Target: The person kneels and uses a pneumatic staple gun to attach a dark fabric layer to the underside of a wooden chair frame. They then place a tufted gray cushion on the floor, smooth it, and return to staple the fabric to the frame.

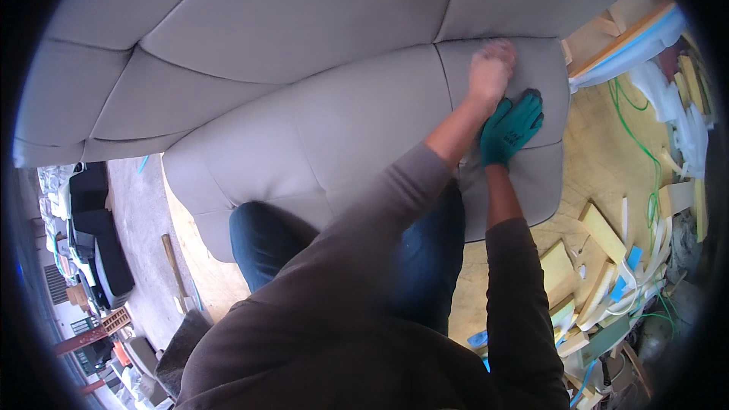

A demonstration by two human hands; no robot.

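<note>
A grey upholstered seat cushion [364,129] with stitched seams lies in front of me, below a grey padded backrest [304,11]. My knees rest on or against the cushion's near side. My left hand [492,72] is bare and at the cushion's right rear part, close to the crease under the backrest. Motion smears its fingers, so their pose is unclear. Just nearer to me, my right hand [512,130], in a teal work glove with dark fingertips, lies flat on the cushion. Its fingers are stretched out and hold nothing.
Under the cushion is a wooden board [600,156]. Yellow foam offcuts [604,231], strips and green cord [642,144] litter the right side. A wooden frame edge [623,42] stands at the far right. A long-handled tool [173,266] and dark seat parts [99,228] lie left.
</note>
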